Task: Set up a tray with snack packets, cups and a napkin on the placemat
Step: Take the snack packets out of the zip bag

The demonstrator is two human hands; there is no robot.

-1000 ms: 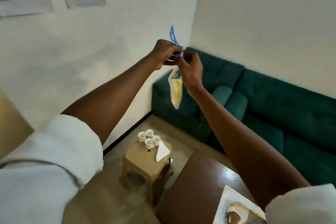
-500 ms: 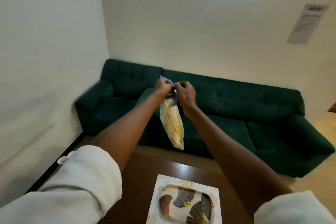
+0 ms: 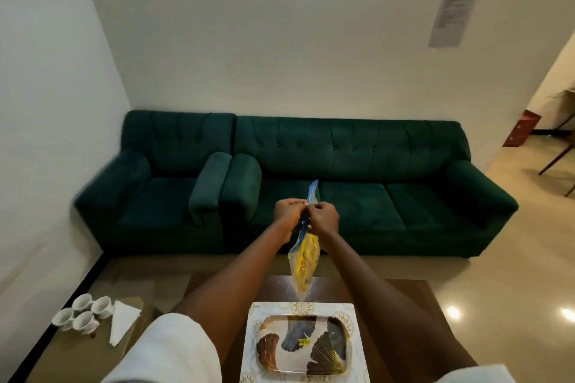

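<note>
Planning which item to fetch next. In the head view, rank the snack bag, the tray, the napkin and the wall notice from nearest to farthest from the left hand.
1. Snack bag: pinched at its top by the left hand and right hand.
2. Tray: below the hands, on the placemat.
3. Napkin: lower left, beside the cups.
4. Wall notice: upper right, on the far wall.

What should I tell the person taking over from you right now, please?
Left hand and right hand: both pinch the top of the snack bag, held in the air above the table.
Tray sits empty on the placemat.
Four cups and the napkin wait on the side stool, left.
Done: tray placed. Left: snacks, cups, napkin onto tray.
</note>
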